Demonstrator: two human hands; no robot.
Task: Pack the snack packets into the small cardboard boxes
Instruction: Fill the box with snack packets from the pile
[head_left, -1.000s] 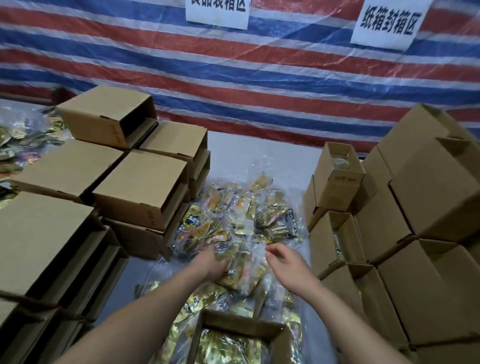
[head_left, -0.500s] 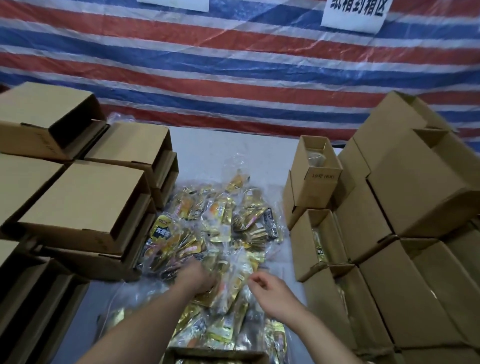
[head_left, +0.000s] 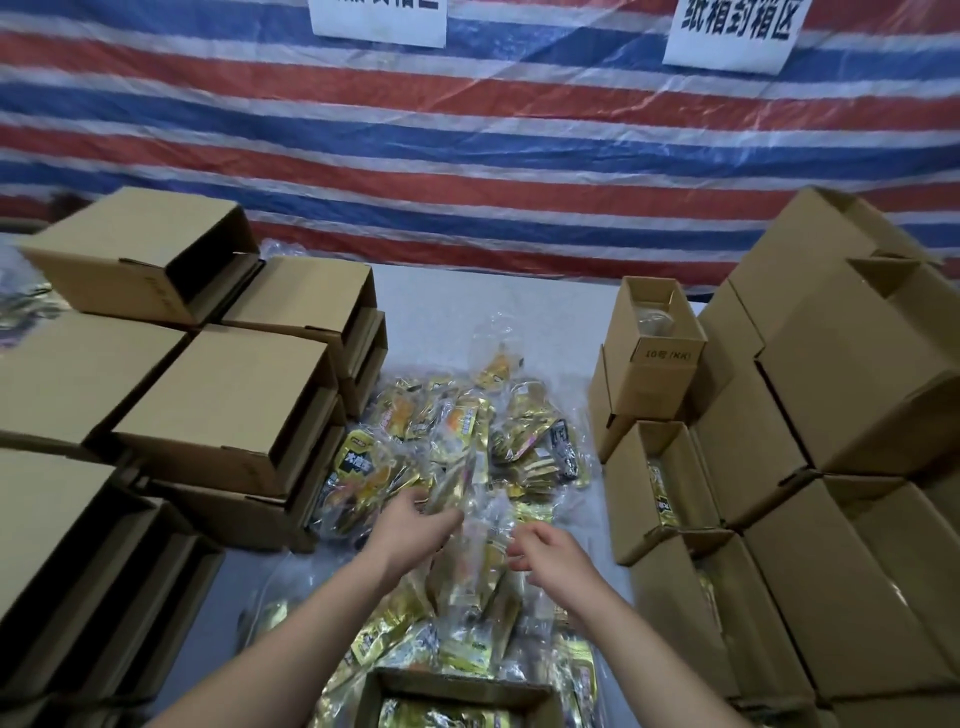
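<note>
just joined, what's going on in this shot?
A person is packing snack packets from a loose pile on the table into small cardboard boxes. The left hand grips a packet pulled from the pile; the right hand hovers beside it, fingers loosely curled. An open box nearest the person already holds packets. Box stacks flank both sides.

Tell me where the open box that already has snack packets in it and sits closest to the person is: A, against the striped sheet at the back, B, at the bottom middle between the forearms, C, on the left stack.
B: the open box at the bottom edge shows gold snack packets inside, between the two forearms.
</note>
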